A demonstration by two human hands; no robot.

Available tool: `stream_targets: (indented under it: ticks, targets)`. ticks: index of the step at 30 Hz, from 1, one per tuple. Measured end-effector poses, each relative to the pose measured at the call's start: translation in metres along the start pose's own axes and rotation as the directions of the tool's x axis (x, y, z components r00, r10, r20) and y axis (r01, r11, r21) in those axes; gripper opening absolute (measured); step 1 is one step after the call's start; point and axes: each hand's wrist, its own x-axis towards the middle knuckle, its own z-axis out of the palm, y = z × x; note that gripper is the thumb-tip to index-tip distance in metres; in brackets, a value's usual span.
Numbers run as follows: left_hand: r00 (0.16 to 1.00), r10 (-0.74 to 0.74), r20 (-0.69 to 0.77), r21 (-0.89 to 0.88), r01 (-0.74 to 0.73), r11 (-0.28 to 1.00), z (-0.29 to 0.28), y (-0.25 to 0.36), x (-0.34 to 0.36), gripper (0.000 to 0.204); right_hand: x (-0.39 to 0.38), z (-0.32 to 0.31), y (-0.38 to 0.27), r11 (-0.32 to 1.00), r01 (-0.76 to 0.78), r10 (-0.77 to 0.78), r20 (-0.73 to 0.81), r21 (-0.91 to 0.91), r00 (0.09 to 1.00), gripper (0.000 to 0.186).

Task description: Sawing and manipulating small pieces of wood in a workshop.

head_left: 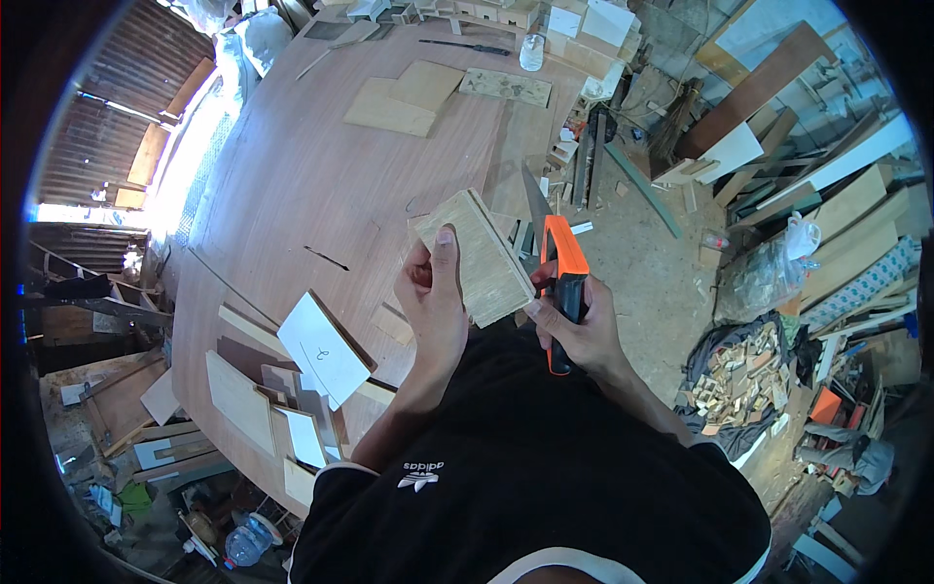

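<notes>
My left hand [435, 292] grips a small rectangular piece of plywood [474, 255] by its left side, the thumb lying on its face. A strip or second layer shows along the piece's right edge. In my right hand [590, 329] is a handsaw [567, 255] with an orange and black handle, its grey blade pointing up and away from me. My right thumb and fingertips also touch the lower right corner of the plywood. Both hands are close together in front of my body, above the near edge of the large wooden table [282, 204].
White and bare board offcuts [324, 348] lie at the table's near left. Farther back are flat plywood sheets [404, 100], a speckled board [506, 87] and a clear jar [531, 53]. On the floor at right are a sack of wood scraps [744, 375] and leaning planks [754, 92].
</notes>
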Motion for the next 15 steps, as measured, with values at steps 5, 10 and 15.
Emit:
stream_targets:
  ticks: [5,10,15]
  targets:
    - [0.999,0.013,0.045,0.077,-0.017,0.997,-0.009,-0.004,0.002,0.026,0.001,-0.001,0.003,0.999,0.01,-0.01,0.006,0.036,1.0,0.039]
    - [0.995,0.086,0.059,0.113,-0.092,0.989,-0.006,-0.007,-0.009,0.027,0.004,-0.004,0.012,0.989,0.064,-0.055,0.071,-0.134,0.996,0.054]
    - [0.987,0.159,0.025,0.063,-0.16,0.985,0.006,-0.003,-0.009,0.034,0.004,0.0,0.009,0.997,0.016,-0.013,0.044,-0.07,0.999,0.06]
